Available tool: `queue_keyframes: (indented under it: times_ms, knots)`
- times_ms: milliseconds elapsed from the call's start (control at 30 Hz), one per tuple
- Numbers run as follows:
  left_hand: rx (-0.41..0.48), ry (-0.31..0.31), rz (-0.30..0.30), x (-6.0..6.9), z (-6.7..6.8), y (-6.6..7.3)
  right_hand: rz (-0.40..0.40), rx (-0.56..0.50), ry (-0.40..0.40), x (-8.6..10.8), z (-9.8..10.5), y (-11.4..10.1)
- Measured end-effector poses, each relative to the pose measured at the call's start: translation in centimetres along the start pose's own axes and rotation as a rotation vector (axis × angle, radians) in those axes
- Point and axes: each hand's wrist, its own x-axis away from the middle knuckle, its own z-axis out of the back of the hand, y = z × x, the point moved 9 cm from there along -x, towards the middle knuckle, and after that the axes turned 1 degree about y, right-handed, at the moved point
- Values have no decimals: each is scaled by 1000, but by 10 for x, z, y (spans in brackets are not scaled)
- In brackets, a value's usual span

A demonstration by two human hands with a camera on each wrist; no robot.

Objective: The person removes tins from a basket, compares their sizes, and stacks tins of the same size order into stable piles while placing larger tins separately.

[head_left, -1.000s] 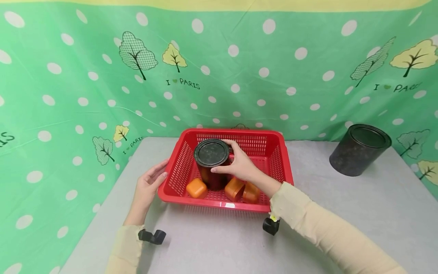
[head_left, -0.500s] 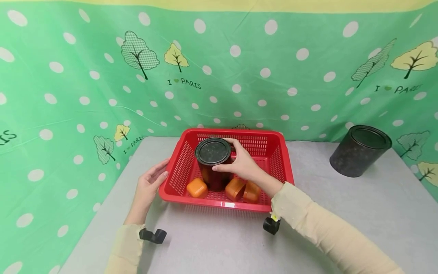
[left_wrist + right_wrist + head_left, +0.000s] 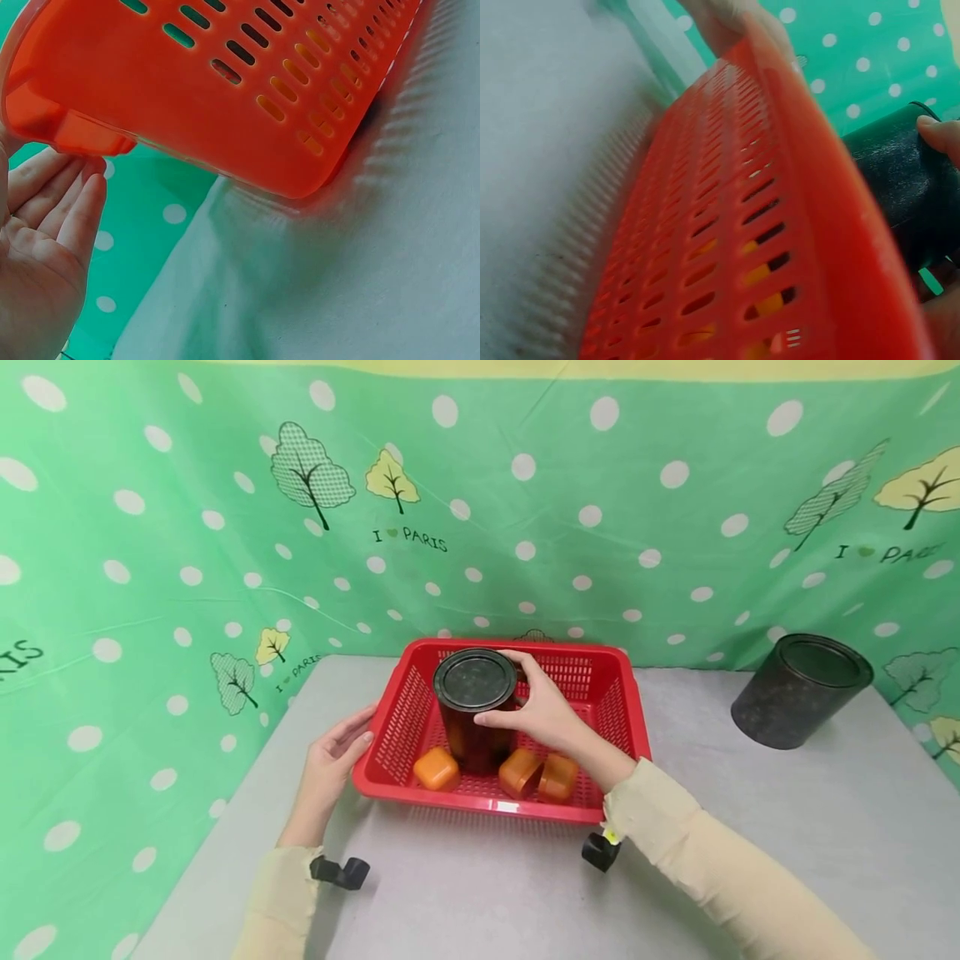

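Note:
The right hand [image 3: 547, 714] grips a black lidded can [image 3: 477, 681] from its right side, thumb in front and fingers behind. Upright, the can stands inside or just above the floor of a red basket [image 3: 465, 804]; which one cannot be told. Low in the basket lie an orange block [image 3: 437, 769] left of the can and two orange-brown pieces [image 3: 519, 773] [image 3: 558, 777] to its right. At the basket's left rim is the left hand [image 3: 326, 777]; in the left wrist view its nearly straight fingers [image 3: 82, 214] touch the underside of the rim.
A second black can [image 3: 798, 693] stands on the grey table [image 3: 697, 793] at the back right. Behind the table hangs a green dotted cloth [image 3: 480, 552]. Black wrist-worn devices [image 3: 341, 872] [image 3: 601, 852] sit at both sleeves.
The gripped can has risen slightly, with the right hand moving up along with it. The left hand stays at the basket's rim, and the head view has shifted a little.

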Motion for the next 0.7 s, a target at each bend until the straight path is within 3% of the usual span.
queue_keyframes:
  times_ms: [333,700]
  knots:
    - [-7,-12,-13,0,-2,1,12,-44,-2,10,11,-12]
    - [-13,-10,-9,-2,-1,-2,41,-59,50,26,45,-33]
